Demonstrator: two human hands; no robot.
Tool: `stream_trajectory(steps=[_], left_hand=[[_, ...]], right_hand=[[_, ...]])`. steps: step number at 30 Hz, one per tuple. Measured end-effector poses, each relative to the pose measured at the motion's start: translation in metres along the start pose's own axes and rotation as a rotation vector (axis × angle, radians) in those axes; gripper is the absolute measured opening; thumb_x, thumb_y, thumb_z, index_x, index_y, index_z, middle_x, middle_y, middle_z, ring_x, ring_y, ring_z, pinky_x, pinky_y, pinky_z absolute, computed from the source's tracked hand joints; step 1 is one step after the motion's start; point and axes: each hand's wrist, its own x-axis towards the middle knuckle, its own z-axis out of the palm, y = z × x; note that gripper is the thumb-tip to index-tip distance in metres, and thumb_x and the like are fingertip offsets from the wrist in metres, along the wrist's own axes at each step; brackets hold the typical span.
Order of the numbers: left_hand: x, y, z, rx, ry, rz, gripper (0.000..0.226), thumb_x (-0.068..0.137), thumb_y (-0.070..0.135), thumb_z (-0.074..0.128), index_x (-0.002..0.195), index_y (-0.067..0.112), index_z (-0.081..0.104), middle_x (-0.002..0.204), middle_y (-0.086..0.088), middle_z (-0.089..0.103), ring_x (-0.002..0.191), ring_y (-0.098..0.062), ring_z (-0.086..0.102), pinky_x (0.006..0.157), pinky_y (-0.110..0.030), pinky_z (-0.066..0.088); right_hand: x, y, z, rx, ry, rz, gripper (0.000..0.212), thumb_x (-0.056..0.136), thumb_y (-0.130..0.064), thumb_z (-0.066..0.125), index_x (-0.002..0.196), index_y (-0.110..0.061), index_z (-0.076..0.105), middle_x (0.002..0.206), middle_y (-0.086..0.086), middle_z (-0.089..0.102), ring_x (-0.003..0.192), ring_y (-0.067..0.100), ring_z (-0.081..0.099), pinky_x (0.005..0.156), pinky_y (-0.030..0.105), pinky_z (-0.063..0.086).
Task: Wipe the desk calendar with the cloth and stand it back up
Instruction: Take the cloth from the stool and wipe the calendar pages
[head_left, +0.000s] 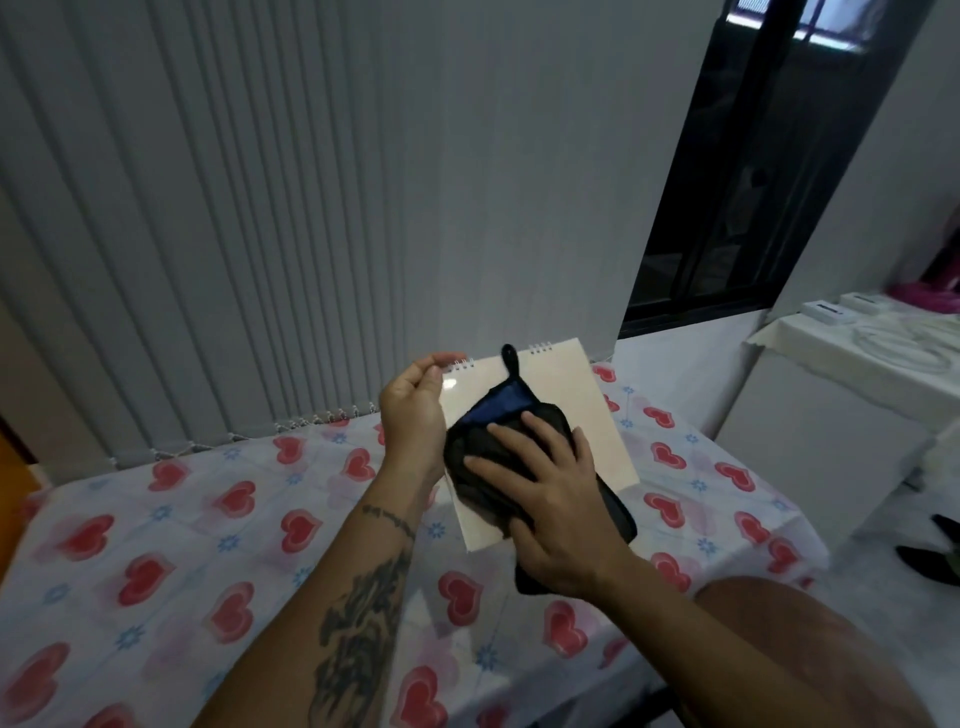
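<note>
The left hand (413, 415) holds the calendar (571, 415) by its left edge, near the spiral binding at the top corner; the fingers curl around the edge, thumb side toward the camera, but how they sit behind the card is hidden. Just to the right of this grip, the right hand (545, 499) lies flat with fingers spread and presses the dark cloth (488, 457) against the pale face of the calendar. The calendar is lifted in the air above the table (156, 545), tilted, with its long axis running from the binding, far from the person, down toward the near bottom edge. The cloth covers the middle and lower left part; the bare area lies up and to the right from the right hand, so I judge the next stroke should go that way. The cloth's loop sticks up over the binding. The underside of the calendar and its stand fold cannot be seen.
</note>
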Motion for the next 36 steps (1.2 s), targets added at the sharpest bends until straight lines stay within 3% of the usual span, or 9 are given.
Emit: stream_trajectory(steps=[3,8,13,16,19,24,30,33,36], left_hand=[[0.008,0.001,-0.009,-0.043,0.035,-0.049,0.036,0.096,0.009,0.047,0.079,0.023,0.076,0.084,-0.003,0.074,0.071,-0.019,0.064,0.054,-0.026,0.054],[0.008,-0.002,-0.006,-0.034,0.031,-0.113,0.038,0.097,0.009,0.048,0.079,0.023,0.077,0.084,-0.001,0.076,0.076,-0.022,0.066,0.071,-0.039,0.056],[0.003,-0.006,0.012,-0.051,-0.017,-0.133,0.035,0.098,0.007,0.047,0.083,0.019,0.076,0.087,-0.004,0.077,0.076,-0.021,0.067,0.069,-0.035,0.058],[-0.001,-0.008,0.021,-0.087,-0.085,-0.16,0.036,0.098,0.006,0.044,0.083,0.018,0.074,0.085,-0.008,0.075,0.075,-0.023,0.067,0.071,-0.035,0.058],[0.003,-0.005,0.013,-0.09,-0.063,-0.175,0.034,0.098,0.006,0.044,0.086,0.016,0.074,0.093,-0.013,0.073,0.079,-0.026,0.067,0.073,-0.037,0.059],[0.006,-0.001,0.001,-0.028,0.052,-0.194,0.032,0.097,0.011,0.048,0.086,0.018,0.077,0.094,-0.006,0.077,0.081,-0.026,0.069,0.069,-0.039,0.061],[0.01,0.001,0.001,-0.088,0.083,-0.22,0.031,0.098,0.009,0.044,0.089,0.015,0.073,0.086,-0.007,0.073,0.07,-0.02,0.066,0.056,-0.027,0.056],[0.01,-0.001,0.009,-0.128,0.019,-0.228,0.033,0.099,0.008,0.041,0.087,0.014,0.071,0.09,-0.012,0.07,0.075,-0.023,0.065,0.061,-0.03,0.057],[0.012,-0.003,0.003,-0.105,0.061,-0.248,0.031,0.099,0.009,0.042,0.095,0.012,0.072,0.099,-0.016,0.07,0.082,-0.027,0.065,0.069,-0.037,0.058]], right_hand=[[-0.016,0.023,0.0,0.019,-0.008,-0.076,0.058,0.077,-0.024,0.048,0.132,-0.034,0.057,0.149,0.0,0.046,0.145,0.03,0.027,0.111,0.067,0.022],[-0.023,0.054,-0.004,0.055,0.06,0.087,0.051,0.078,-0.015,0.045,0.122,-0.021,0.069,0.142,0.008,0.054,0.14,0.035,0.036,0.107,0.063,0.034],[0.008,0.033,-0.006,0.091,0.203,0.357,0.055,0.082,-0.022,0.045,0.136,-0.022,0.055,0.149,0.005,0.047,0.141,0.033,0.033,0.11,0.063,0.028],[0.02,0.012,-0.002,-0.03,0.124,0.285,0.062,0.082,-0.037,0.04,0.144,-0.033,0.041,0.156,0.002,0.035,0.145,0.032,0.024,0.112,0.061,0.02],[0.017,0.03,-0.004,-0.085,0.027,0.213,0.066,0.083,-0.037,0.04,0.148,-0.035,0.033,0.16,0.001,0.026,0.148,0.029,0.015,0.114,0.059,0.018],[0.021,0.056,-0.012,0.035,0.036,0.493,0.062,0.086,-0.033,0.035,0.148,-0.033,0.032,0.161,0.001,0.024,0.147,0.026,0.016,0.115,0.058,0.02],[0.003,0.013,0.004,-0.086,0.023,0.252,0.065,0.08,-0.035,0.047,0.144,-0.038,0.036,0.157,-0.002,0.032,0.145,0.027,0.022,0.109,0.059,0.024],[0.005,-0.004,0.016,-0.126,0.017,0.143,0.067,0.079,-0.035,0.049,0.144,-0.036,0.036,0.155,-0.002,0.033,0.144,0.027,0.024,0.107,0.059,0.025],[0.011,0.009,0.013,-0.153,-0.018,0.131,0.065,0.08,-0.034,0.048,0.144,-0.034,0.038,0.154,0.0,0.037,0.142,0.028,0.028,0.104,0.056,0.03]])
